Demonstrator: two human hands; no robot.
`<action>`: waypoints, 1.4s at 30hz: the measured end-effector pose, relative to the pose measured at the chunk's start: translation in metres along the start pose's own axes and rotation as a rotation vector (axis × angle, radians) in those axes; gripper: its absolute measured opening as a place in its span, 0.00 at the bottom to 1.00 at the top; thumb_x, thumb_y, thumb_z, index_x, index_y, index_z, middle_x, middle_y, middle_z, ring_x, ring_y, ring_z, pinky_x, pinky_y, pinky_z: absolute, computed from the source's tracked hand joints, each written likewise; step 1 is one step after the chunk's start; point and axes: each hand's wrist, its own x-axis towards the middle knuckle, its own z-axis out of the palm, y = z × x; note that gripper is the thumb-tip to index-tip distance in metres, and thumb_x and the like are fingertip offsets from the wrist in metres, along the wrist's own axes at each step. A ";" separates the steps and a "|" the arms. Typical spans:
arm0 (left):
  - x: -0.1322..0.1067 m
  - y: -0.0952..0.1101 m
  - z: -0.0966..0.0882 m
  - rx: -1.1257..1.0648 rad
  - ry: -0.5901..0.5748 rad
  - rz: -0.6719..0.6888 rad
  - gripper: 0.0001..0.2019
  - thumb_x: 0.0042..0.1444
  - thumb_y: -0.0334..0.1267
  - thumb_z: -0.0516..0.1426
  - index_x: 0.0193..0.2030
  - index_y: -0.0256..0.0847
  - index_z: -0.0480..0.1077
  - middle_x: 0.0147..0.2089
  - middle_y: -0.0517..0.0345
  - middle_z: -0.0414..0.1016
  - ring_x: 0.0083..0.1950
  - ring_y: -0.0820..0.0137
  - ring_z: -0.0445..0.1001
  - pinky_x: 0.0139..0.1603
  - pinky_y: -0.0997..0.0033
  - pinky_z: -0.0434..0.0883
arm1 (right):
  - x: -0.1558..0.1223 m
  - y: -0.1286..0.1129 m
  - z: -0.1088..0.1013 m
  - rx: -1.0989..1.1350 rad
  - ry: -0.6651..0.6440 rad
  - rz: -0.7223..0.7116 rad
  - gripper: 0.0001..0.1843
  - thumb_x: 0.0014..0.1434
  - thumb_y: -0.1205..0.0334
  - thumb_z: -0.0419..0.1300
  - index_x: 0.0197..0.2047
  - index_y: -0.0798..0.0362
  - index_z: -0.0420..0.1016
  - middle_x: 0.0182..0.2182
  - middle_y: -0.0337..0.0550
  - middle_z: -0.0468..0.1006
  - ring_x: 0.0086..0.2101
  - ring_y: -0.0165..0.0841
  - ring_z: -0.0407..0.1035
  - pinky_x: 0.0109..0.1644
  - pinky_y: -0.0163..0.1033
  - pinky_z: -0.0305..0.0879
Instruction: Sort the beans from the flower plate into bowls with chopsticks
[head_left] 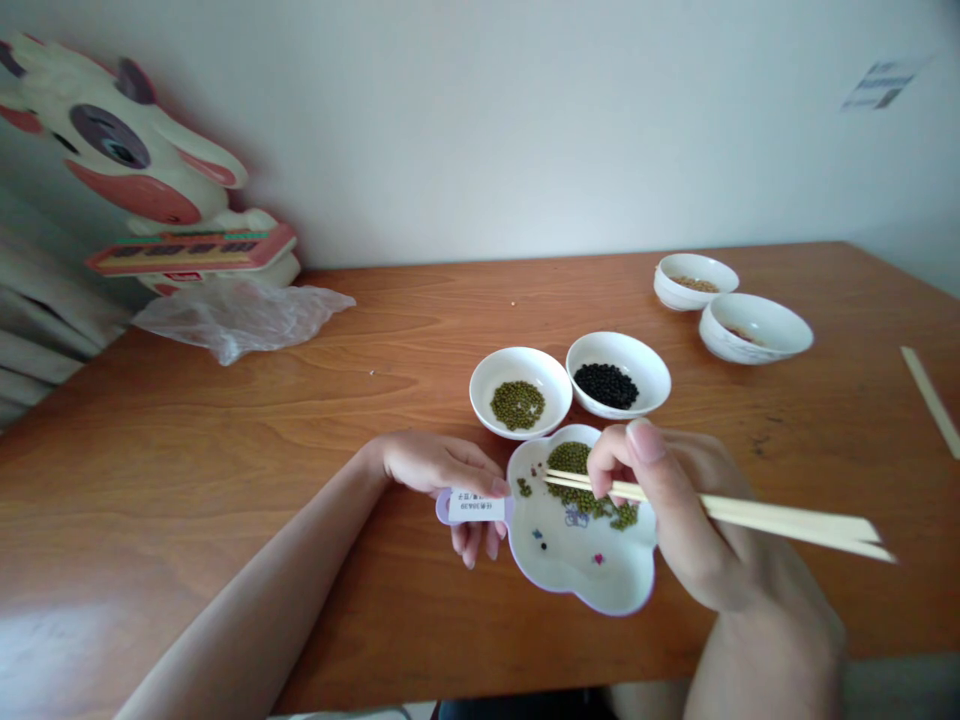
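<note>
Gripping the handle (442,507) of the scalloped dish (577,585), the left hand (431,465) sets its thumb above and its fingers below. The right hand (679,510) is closed around a pair of chopsticks (795,524), tips positioned over the dish at the left side of the green beans (568,459). Contact between tips and beans cannot be determined. The dish is located in front of two white bowls: the green-bean bowl (484,388) at left, the black-bean bowl (651,378) at right, both on the worktop (225,580).
</note>
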 end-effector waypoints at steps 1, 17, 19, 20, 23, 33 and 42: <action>0.000 0.000 0.001 -0.001 -0.003 -0.008 0.23 0.70 0.52 0.52 0.47 0.34 0.78 0.41 0.46 0.83 0.35 0.66 0.83 0.36 0.71 0.79 | 0.001 0.000 0.000 0.002 -0.013 -0.001 0.30 0.75 0.46 0.40 0.28 0.51 0.67 0.22 0.37 0.71 0.25 0.30 0.66 0.31 0.40 0.56; 0.004 0.001 0.002 -0.021 0.005 -0.019 0.22 0.71 0.51 0.51 0.47 0.33 0.78 0.40 0.46 0.82 0.31 0.69 0.81 0.34 0.71 0.77 | 0.003 0.001 0.000 0.014 -0.065 -0.013 0.29 0.76 0.48 0.40 0.28 0.51 0.67 0.23 0.36 0.71 0.26 0.29 0.66 0.33 0.40 0.55; 0.004 0.001 0.002 -0.020 0.001 -0.016 0.22 0.71 0.51 0.51 0.48 0.33 0.77 0.41 0.47 0.82 0.31 0.69 0.81 0.33 0.72 0.77 | 0.003 0.001 0.000 0.017 -0.060 -0.012 0.28 0.76 0.49 0.40 0.28 0.51 0.67 0.23 0.36 0.70 0.26 0.29 0.66 0.33 0.40 0.55; 0.004 0.001 0.001 -0.020 -0.002 -0.017 0.22 0.71 0.51 0.51 0.48 0.34 0.77 0.41 0.47 0.82 0.31 0.69 0.81 0.33 0.72 0.77 | 0.004 0.001 0.001 0.017 -0.058 -0.012 0.28 0.76 0.49 0.41 0.28 0.51 0.67 0.22 0.36 0.70 0.25 0.29 0.66 0.32 0.40 0.55; 0.004 0.001 0.001 -0.025 -0.008 -0.023 0.22 0.71 0.51 0.51 0.48 0.33 0.77 0.41 0.46 0.82 0.31 0.69 0.81 0.32 0.72 0.77 | 0.004 0.001 0.001 0.016 -0.056 -0.024 0.28 0.76 0.49 0.41 0.28 0.51 0.67 0.22 0.35 0.70 0.25 0.28 0.65 0.33 0.39 0.55; 0.003 0.001 0.002 -0.042 0.001 -0.032 0.21 0.71 0.49 0.51 0.48 0.33 0.77 0.43 0.46 0.82 0.34 0.67 0.82 0.35 0.70 0.78 | 0.005 0.004 0.003 0.014 -0.018 -0.036 0.26 0.75 0.51 0.44 0.29 0.52 0.68 0.22 0.36 0.71 0.25 0.28 0.67 0.33 0.38 0.57; 0.003 -0.002 0.000 -0.048 -0.016 -0.014 0.21 0.71 0.50 0.52 0.52 0.34 0.76 0.44 0.46 0.82 0.33 0.67 0.82 0.34 0.71 0.77 | -0.007 0.007 -0.008 0.050 0.104 -0.086 0.28 0.75 0.51 0.43 0.28 0.51 0.72 0.22 0.39 0.73 0.24 0.30 0.67 0.30 0.39 0.59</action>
